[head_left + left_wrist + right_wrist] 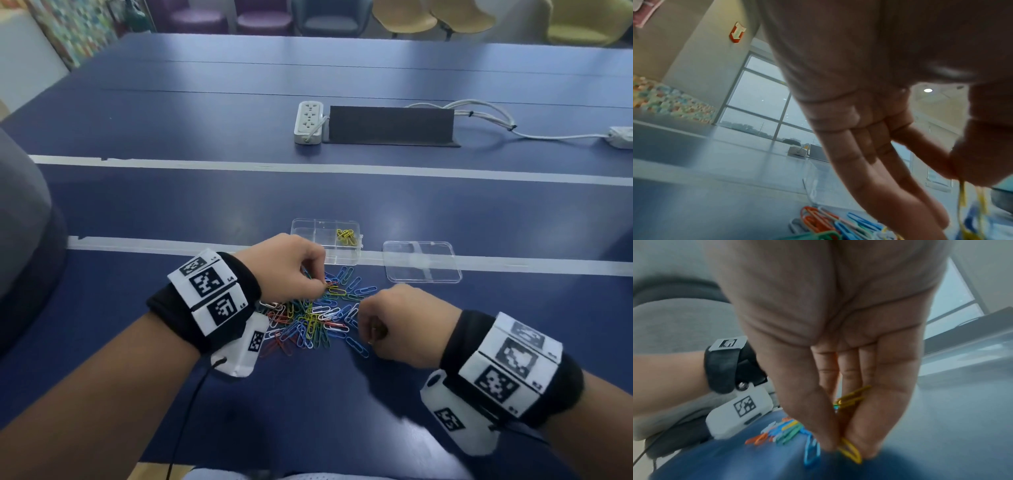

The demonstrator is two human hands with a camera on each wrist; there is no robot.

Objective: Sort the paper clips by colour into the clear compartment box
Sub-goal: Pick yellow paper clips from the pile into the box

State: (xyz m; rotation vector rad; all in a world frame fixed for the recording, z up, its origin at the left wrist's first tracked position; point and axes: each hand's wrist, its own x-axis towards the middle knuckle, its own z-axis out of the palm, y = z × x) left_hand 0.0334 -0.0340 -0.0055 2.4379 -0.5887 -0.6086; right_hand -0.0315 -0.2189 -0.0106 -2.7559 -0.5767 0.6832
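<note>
A heap of coloured paper clips (313, 322) lies on the blue table between my hands. Behind it stands the clear compartment box (310, 233), with several yellow clips (346, 237) in its far right compartment. My left hand (291, 267) hovers over the heap's far side, thumb and forefinger pinching yellow clips (970, 207) that dangle from them. My right hand (394, 322) sits at the heap's right edge and pinches a yellow clip (851, 451) against the table; more yellow clips (853, 396) are tucked under its fingers.
The box's clear lid (422, 262) lies flat to the right of the box. White tape lines (513, 263) cross the table. Farther back are a white power strip (309, 121), a dark cable flap (390, 125) and cables. A grey chair back (24, 219) stands at left.
</note>
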